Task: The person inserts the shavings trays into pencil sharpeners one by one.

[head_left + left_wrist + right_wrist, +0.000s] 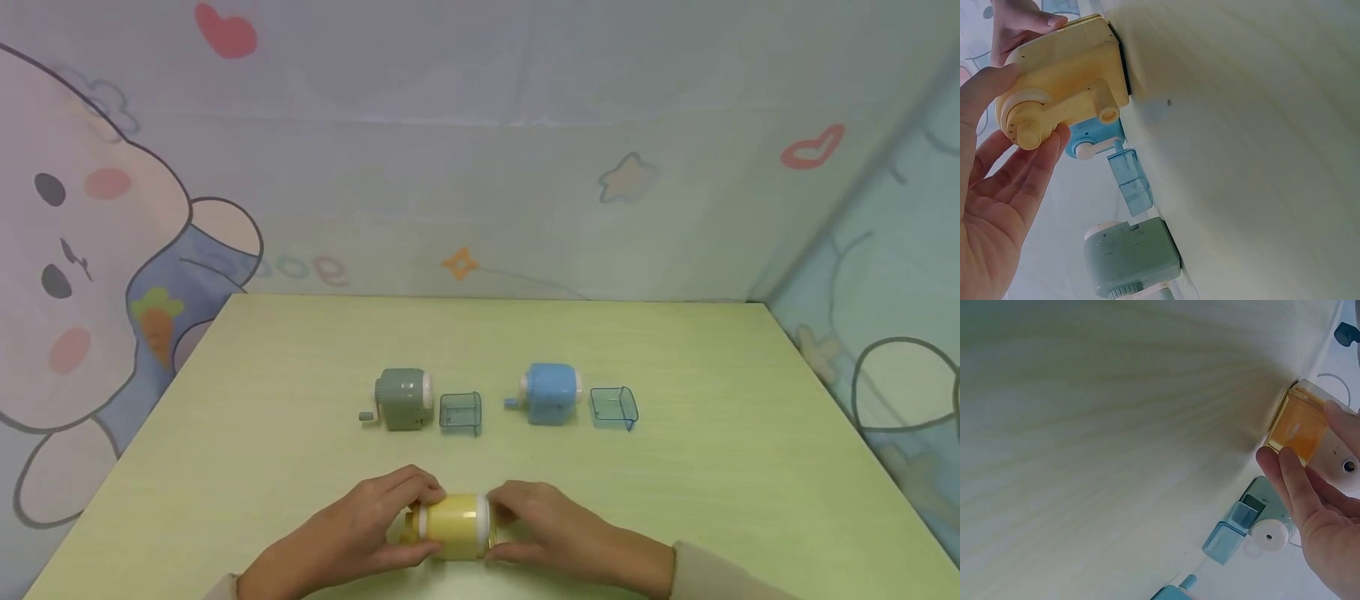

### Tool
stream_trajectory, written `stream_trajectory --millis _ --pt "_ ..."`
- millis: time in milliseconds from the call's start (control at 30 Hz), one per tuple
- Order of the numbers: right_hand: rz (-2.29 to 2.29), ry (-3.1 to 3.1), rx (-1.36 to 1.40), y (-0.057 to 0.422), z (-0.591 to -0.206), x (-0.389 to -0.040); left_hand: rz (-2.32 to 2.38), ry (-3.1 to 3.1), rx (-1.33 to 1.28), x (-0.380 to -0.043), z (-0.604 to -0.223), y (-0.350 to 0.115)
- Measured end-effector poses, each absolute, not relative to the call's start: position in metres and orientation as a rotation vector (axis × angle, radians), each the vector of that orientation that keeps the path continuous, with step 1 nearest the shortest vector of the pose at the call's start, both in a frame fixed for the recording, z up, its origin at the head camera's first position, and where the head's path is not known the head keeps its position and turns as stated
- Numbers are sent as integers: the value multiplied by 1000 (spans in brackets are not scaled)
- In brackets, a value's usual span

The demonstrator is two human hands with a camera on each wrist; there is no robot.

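A yellow pencil sharpener (456, 527) with a hand crank (1105, 103) is at the table's near side, between both hands. My left hand (367, 525) grips its crank end, thumb on one side and fingers curled round the other. At the opposite end, my right hand (551, 529) pinches the sharpener's clear yellow drawer (1297, 428) between thumb and fingers. The drawer sits in the sharpener's body, beneath the white face with the pencil hole (1349, 466). In the left wrist view the crank handle points toward the camera.
Farther back stand a grey-green pencil sharpener (405, 400) on the left and a blue pencil sharpener (552, 393) on the right. A clear drawer (460, 412) lies beside the green one, and another clear drawer (614, 405) beside the blue one. A printed cloth (525, 192) hangs behind the table.
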State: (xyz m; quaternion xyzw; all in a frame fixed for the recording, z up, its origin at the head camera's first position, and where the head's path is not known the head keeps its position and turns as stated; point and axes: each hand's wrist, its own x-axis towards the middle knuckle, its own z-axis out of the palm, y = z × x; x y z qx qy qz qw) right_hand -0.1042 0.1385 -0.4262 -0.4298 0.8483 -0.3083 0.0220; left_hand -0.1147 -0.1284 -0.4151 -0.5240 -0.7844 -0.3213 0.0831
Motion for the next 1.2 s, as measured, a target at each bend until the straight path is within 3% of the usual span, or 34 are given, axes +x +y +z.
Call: stream_trajectory --millis 867,1200 --pt "-928 2610 -1288 130 -424 -106 -986 -2309 -1564 -115 -418 -129" --pt "-894 2624 -1428 129 -423 -106 -1020 -2302 -1560 -115 -418 -129"
